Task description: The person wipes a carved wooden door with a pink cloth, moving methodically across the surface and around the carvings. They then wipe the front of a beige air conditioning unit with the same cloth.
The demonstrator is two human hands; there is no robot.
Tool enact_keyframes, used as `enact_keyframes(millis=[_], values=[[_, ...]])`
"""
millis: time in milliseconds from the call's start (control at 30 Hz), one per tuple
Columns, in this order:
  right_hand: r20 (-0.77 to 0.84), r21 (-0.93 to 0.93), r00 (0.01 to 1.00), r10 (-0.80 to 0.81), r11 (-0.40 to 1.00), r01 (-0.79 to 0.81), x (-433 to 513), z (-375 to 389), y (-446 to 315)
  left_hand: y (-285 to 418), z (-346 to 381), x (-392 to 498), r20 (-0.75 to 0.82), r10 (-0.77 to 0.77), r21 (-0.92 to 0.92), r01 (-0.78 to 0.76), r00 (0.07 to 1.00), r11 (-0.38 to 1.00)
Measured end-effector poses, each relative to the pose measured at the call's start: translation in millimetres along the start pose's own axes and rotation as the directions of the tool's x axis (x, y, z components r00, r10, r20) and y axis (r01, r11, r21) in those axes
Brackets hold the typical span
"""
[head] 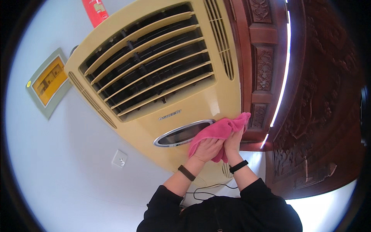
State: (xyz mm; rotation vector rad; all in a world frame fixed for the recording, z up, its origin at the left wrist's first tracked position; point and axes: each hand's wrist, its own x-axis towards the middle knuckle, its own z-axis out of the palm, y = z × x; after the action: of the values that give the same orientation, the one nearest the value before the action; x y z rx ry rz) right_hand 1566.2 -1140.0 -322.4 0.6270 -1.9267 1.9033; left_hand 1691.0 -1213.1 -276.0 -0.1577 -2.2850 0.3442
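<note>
A pink cloth lies bunched against the front panel of a yellow floor-standing air conditioner, over the right end of its oval display. My left hand is on the cloth, its fingertips partly under the pink edge. Close beside it, my right hand has hold of the cloth near the unit's right edge; folds hide most of its fingers. Slatted louvres span the upper front of the unit. Black bands circle both wrists.
Carved dark wooden doors stand at the right. On the wall at the left are a wall socket and a framed picture. A red paper strip hangs at the top. A black cable runs near the unit's base.
</note>
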Motion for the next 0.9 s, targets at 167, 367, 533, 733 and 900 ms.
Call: enact_keyframes(millis=[167,367,533,733,900], values=[[0.106,-0.105,0.971,-0.214,0.969,0.225,5.7,8.2,-36.1,-6.2,-27.8,-9.1,0.024,-0.336,0.063,0.334,0.942,0.941],[0.068,-0.209,0.760,-0.646,0.736,0.644,-18.6,64.0,-126.6,-47.8,-74.8,-48.2,-0.384,-0.559,0.208,0.658,0.735,0.723],[0.444,0.011,0.515,-0.733,0.579,0.815,-64.2,91.9,-169.9,-71.5,-78.5,-105.1,-0.485,-0.690,0.073,0.811,0.537,0.581],[0.454,0.467,0.180,-0.872,0.405,0.786,-120.7,138.4,-155.5,-38.6,-54.4,-167.1,-0.124,-0.885,0.290,0.869,0.449,0.401],[0.455,0.268,0.137,-0.880,0.283,0.921,-86.5,90.8,-150.9,-27.8,-64.9,-157.1,-0.314,-0.774,-0.094,0.793,0.550,0.602]])
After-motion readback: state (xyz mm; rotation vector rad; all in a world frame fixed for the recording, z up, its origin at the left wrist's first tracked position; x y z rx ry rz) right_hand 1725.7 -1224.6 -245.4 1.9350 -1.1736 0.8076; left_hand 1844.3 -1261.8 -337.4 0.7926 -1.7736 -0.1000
